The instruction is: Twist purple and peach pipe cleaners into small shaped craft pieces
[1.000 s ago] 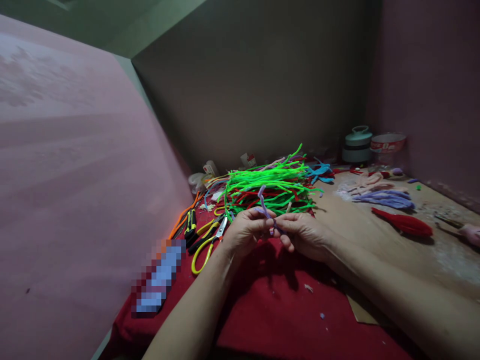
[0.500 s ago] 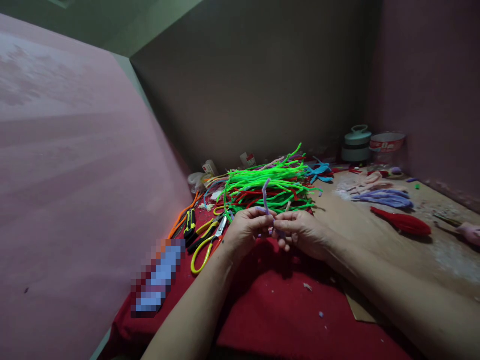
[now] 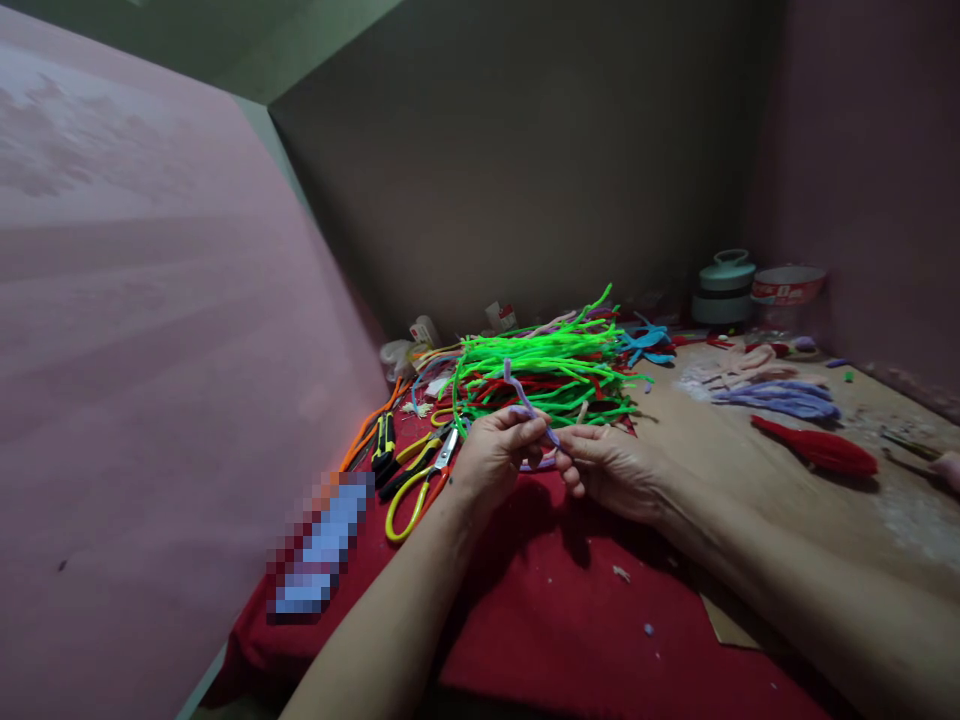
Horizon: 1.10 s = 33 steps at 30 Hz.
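Note:
Between my two hands is a lilac pipe cleaner (image 3: 517,390), its upper end sticking up and leaning left. My left hand (image 3: 499,450) pinches it between thumb and fingers. Close beside, my right hand (image 3: 611,465) is closed on its lower part with the fingertips. A lilac length also shows below the fingers, partly hidden by them. Just behind the hands lies a big heap of green pipe cleaners (image 3: 540,352), with red ones (image 3: 495,387) among them. Scissors with yellow and orange handles (image 3: 444,455) rest left of my left wrist.
Left of the scissors lie pliers (image 3: 412,470) and a yellow-black cutter (image 3: 384,440) on red cloth (image 3: 525,610). On the board (image 3: 690,440) at right are a lilac bundle (image 3: 780,398) and a red bundle (image 3: 817,447). Another person's hand (image 3: 946,468) holds a tool at the right edge.
The lilac pipe cleaner's upper end has tilted to the left, and more of its length shows between my hands. The view has shifted slightly.

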Each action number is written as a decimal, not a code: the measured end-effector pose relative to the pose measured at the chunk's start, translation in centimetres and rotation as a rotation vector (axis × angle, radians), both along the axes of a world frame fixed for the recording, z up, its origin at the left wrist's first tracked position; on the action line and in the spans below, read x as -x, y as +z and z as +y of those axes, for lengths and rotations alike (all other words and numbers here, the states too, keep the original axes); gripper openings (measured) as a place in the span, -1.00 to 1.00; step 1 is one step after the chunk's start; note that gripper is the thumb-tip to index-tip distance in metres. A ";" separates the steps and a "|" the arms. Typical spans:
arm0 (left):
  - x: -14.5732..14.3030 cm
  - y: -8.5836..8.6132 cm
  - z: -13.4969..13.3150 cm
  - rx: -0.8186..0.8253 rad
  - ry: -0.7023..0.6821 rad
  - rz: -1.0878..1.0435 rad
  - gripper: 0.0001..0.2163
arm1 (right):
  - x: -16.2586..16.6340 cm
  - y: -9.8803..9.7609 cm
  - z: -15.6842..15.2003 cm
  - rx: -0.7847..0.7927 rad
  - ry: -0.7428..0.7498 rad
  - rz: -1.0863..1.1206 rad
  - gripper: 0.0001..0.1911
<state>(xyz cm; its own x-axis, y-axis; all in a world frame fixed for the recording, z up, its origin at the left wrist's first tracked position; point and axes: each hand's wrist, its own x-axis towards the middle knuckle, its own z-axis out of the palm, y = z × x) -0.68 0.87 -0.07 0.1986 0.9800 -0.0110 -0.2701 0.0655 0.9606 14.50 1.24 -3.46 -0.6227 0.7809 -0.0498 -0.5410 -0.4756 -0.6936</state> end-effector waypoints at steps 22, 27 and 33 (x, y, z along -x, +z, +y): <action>-0.3 0.6 -0.5 -0.008 -0.046 0.105 -0.71 | 0.1 0.4 -0.2 -0.125 -0.182 -0.178 -0.76; -0.1 1.1 -0.4 -0.052 0.072 0.164 -0.73 | 0.3 0.4 -0.4 -0.073 -0.185 -0.265 -0.78; 0.0 1.0 -0.3 -0.096 0.036 0.118 -0.63 | 0.3 0.3 -0.5 -0.116 -0.183 -0.307 -0.79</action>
<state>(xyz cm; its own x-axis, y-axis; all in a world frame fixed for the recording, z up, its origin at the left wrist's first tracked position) -0.70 0.57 0.93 0.1661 0.9842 0.0614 -0.1555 -0.0354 0.9872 14.20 0.71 -3.15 -0.4426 0.8891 -0.1170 -0.3684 -0.2992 -0.8802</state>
